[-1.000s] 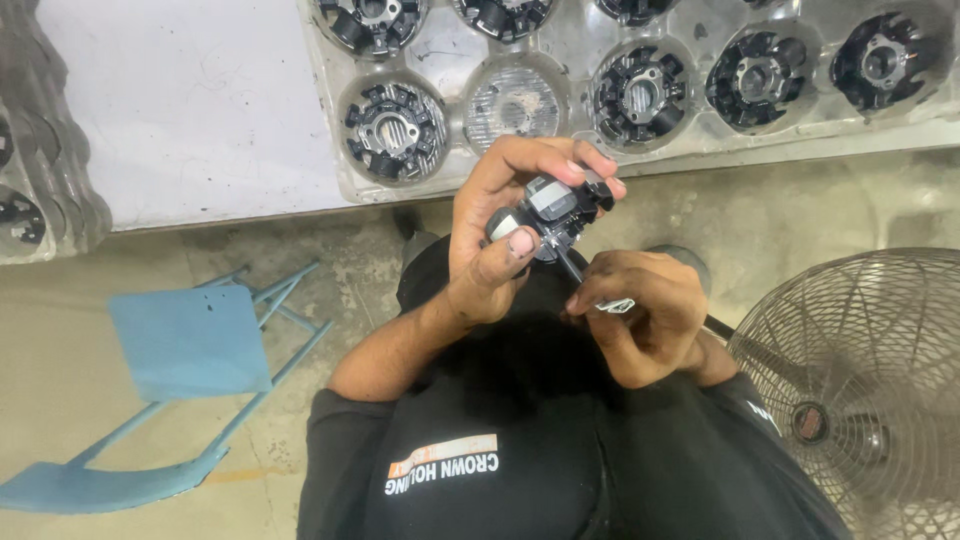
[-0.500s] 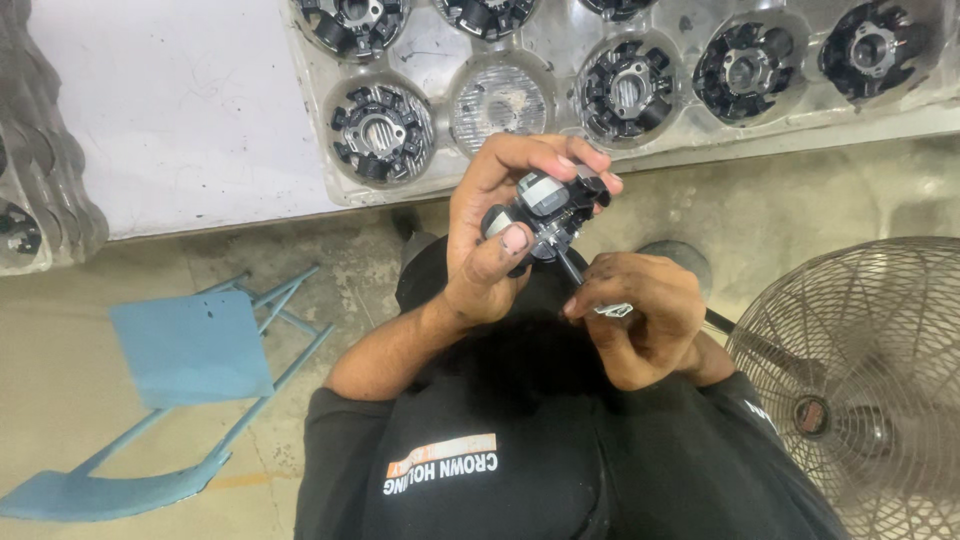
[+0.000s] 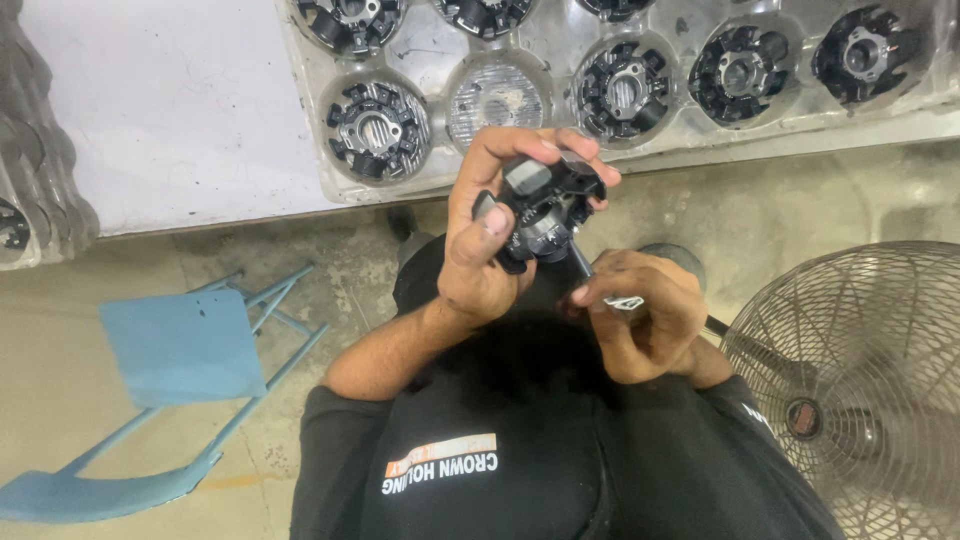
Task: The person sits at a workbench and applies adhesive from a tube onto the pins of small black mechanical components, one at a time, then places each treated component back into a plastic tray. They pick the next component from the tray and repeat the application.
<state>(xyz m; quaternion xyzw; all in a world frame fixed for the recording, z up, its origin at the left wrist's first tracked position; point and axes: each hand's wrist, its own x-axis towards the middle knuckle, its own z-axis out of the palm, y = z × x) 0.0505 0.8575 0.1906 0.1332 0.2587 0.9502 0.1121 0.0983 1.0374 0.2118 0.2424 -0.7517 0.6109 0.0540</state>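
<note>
L hand (image 3: 480, 255) wraps round a small black ring-shaped metal part w/ silver pole pieces (image 3: 540, 210), thumb on its near face, fingers curled over the top edge; part is held up off the table, just below the tray's front edge and above the person's lap; R hand (image 3: 640, 320) is closed in a fist round a thin dark-shafted tool (image 3: 580, 265), tip touching the part's lower right side; tool's handle end is hidden in the palm, so can't tell its kind. Behind the hands sits a clear moulded plastic tray (image 3: 310, 150) on a white tabletop (image 3: 150, 100); most round pockets hold similar black ring parts (image 3: 375, 130), one pocket just above the L hand shows only ribbed plastic (image 3: 497, 97). On the concrete floor: a light-blue metal chair (image 3: 170, 350) to the left, a round wire-guard fan (image 3: 860, 390) to the right; grey stacked trays (image 3: 35, 170) at far left edge.
</note>
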